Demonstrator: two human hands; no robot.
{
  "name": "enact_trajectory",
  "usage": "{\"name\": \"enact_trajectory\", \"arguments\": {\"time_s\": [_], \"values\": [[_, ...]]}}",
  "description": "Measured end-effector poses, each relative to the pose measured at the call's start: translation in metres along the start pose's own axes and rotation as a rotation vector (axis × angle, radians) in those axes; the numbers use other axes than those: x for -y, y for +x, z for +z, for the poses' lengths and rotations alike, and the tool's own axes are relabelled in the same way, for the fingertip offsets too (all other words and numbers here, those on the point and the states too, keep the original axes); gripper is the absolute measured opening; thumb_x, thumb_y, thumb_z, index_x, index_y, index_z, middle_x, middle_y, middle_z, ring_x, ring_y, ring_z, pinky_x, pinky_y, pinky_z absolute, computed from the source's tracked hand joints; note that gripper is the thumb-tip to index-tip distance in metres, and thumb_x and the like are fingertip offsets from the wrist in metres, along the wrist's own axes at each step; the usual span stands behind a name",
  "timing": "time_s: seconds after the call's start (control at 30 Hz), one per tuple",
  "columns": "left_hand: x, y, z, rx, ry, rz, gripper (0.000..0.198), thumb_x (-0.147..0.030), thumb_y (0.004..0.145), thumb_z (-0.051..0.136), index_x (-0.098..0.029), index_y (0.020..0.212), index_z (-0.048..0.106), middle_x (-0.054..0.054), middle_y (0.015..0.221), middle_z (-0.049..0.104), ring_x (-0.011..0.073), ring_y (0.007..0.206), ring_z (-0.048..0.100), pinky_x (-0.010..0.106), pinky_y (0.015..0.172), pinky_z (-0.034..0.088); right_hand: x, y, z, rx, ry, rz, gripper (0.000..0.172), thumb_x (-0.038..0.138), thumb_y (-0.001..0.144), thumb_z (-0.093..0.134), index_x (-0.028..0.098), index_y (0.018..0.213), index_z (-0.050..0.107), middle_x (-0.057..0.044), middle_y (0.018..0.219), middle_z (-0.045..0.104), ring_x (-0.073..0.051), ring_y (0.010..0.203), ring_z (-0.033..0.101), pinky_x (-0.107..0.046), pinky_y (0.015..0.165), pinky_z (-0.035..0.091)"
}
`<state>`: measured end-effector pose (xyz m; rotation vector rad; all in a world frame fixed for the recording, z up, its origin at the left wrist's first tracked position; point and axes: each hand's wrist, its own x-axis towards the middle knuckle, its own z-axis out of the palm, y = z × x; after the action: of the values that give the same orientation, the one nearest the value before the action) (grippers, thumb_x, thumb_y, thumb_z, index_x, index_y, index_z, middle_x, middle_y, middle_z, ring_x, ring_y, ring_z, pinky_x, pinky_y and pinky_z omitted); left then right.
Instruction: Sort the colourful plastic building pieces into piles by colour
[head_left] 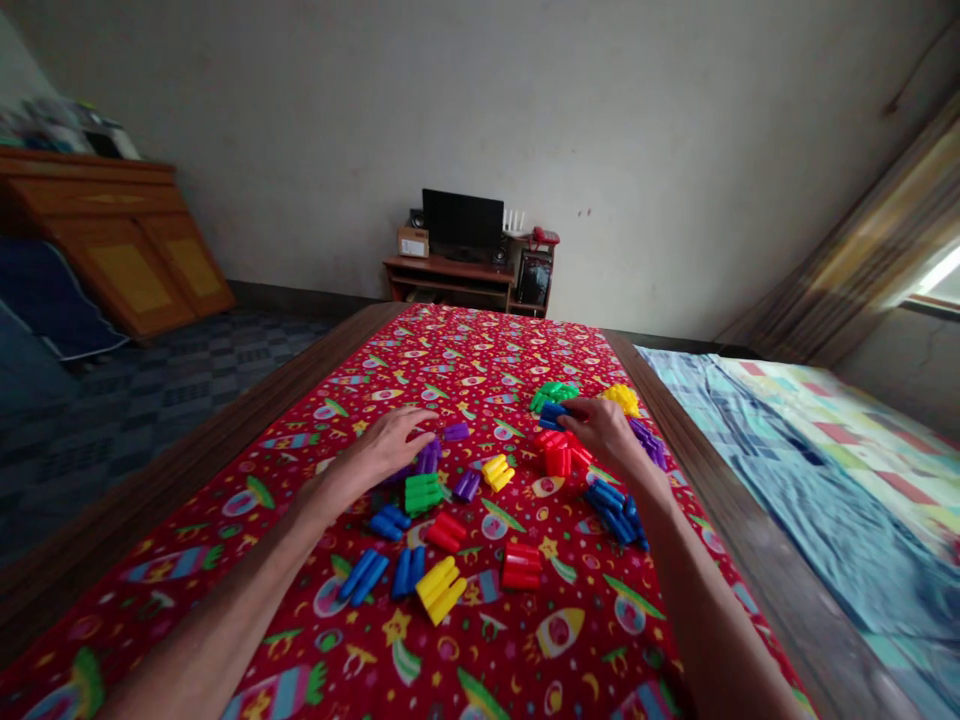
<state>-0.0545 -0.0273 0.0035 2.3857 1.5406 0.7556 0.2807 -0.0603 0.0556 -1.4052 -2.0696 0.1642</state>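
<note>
My right hand [602,428] is closed on a small blue plastic piece [553,415], held beside the green pile [555,396] and above the red pile [559,453]. My left hand [396,440] hovers with thumb and fingers apart; its fingertips are close to a purple piece [427,457], and I cannot tell if they touch it. Another purple piece [456,432] lies just beyond. The pieces look like short rounded prongs joined side by side. A mixed scatter includes a green piece [424,493], a yellow piece [441,590], a red piece [521,567] and several blue ones.
Around my right forearm are a yellow pile [622,400], a purple pile [648,443] and a blue pile [616,512]. A red patterned cloth [480,345] covers the table. To the right is a bed [885,440]; a monitor [463,222] stands at the far wall.
</note>
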Motion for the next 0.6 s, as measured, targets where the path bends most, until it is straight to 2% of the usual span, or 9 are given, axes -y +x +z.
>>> {"name": "enact_trajectory", "arguments": {"time_s": [0.13,0.23,0.4,0.47,0.6], "values": [[0.039,-0.008,0.017,0.016,0.070,-0.055,0.036,-0.035,0.079,0.054,-0.021,0.108,0.070,0.010,0.120,0.070,0.0286,0.115,0.063,0.041,0.104,0.046,-0.019,-0.006,-0.037,0.114,-0.152,0.051,0.016,0.019,0.080,0.059,0.015,0.077,0.074,0.001,0.057,0.062,-0.010,0.053,0.052,-0.020,0.051,0.031],[0.055,-0.011,0.029,0.007,0.094,-0.035,0.035,-0.034,0.077,0.054,-0.022,0.105,0.072,0.010,0.119,0.071,0.0289,0.116,0.062,0.041,0.104,0.047,-0.029,-0.022,-0.052,0.151,-0.348,0.104,0.017,0.016,0.079,0.060,0.020,0.086,0.076,-0.002,0.070,0.070,-0.013,0.061,0.060,-0.022,0.055,0.035],[0.054,-0.005,0.026,0.032,0.105,-0.057,0.036,-0.034,0.071,0.057,-0.023,0.101,0.072,0.009,0.115,0.073,0.0287,0.113,0.064,0.037,0.100,0.049,-0.045,-0.063,-0.051,0.226,-0.524,0.143,0.029,0.009,0.085,0.052,0.022,0.095,0.075,-0.009,0.093,0.075,-0.020,0.082,0.069,-0.026,0.066,0.046],[0.049,-0.005,0.022,0.045,0.108,-0.068,0.038,-0.036,0.072,0.056,-0.022,0.103,0.072,0.010,0.115,0.073,0.0289,0.112,0.065,0.037,0.101,0.049,-0.052,-0.078,-0.044,0.218,-0.494,0.141,0.032,0.007,0.085,0.049,0.022,0.097,0.074,-0.010,0.099,0.075,-0.022,0.088,0.070,-0.028,0.071,0.050],[0.042,-0.009,0.019,0.031,0.100,-0.042,0.041,-0.040,0.076,0.051,-0.020,0.105,0.071,0.012,0.117,0.071,0.0288,0.113,0.064,0.038,0.103,0.046,-0.062,-0.102,-0.032,0.210,-0.337,0.042,0.025,0.014,0.087,0.052,0.021,0.098,0.073,-0.011,0.097,0.074,-0.023,0.086,0.070,-0.033,0.075,0.054]]}}
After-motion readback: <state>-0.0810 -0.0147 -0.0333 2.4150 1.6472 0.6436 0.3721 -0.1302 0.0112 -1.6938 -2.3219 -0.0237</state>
